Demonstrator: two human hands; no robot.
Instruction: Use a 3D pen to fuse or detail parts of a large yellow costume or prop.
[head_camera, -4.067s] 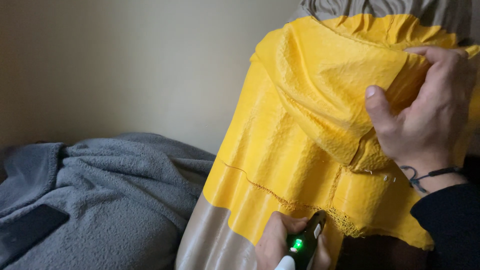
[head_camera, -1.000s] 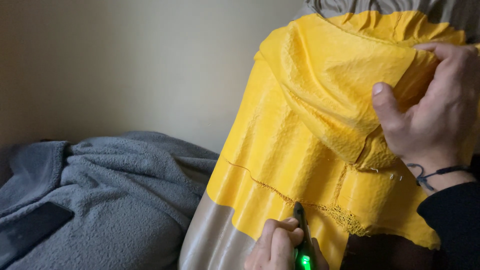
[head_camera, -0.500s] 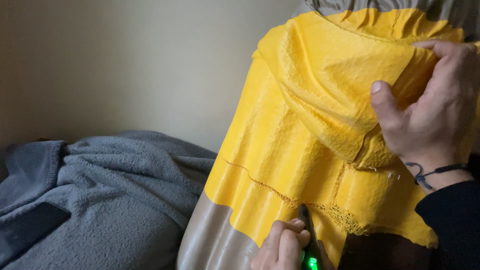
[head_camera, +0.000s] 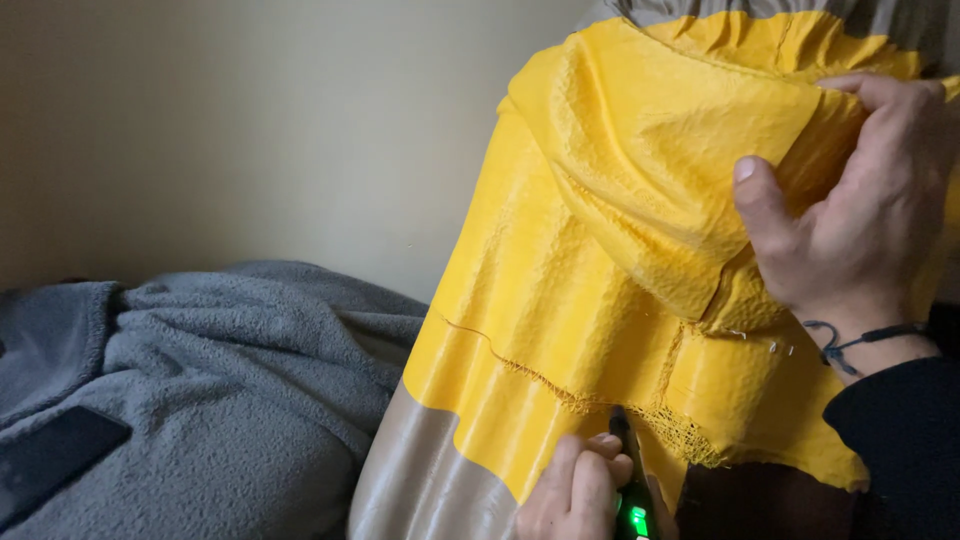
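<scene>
- We see a sheet of yellow fabric (head_camera: 600, 280) draped over a tall, rounded, beige-grey form (head_camera: 420, 490), which shows bare at the near lower edge and again at the far top right.
- Our right hand (head_camera: 860, 230) is at the far right of the scene, fingers curled and thumb pressed in, pinching a gathered fold of the yellow fabric and holding it bunched up against the form.
- A dark cord bracelet (head_camera: 850, 340) sits on that wrist, just above a black sleeve (head_camera: 900, 440).
- Our left hand (head_camera: 575, 490) is at the near bottom edge, just right of centre, closed around a slim dark tool with a glowing green light (head_camera: 637, 520).
- The tool's tip (head_camera: 617, 425) points up and meets the frayed lower hem (head_camera: 640, 420) of the fabric, where loose threads hang; we cannot tell what kind of tool it is.
- A thin seam line (head_camera: 480, 335) runs across the fabric from the left edge toward that hem.
- To the left lies a rumpled grey fleece blanket (head_camera: 220, 380), with a flat dark object (head_camera: 55, 455) resting on it at the near left.
- Behind everything stands a plain pale wall (head_camera: 250, 130).
</scene>
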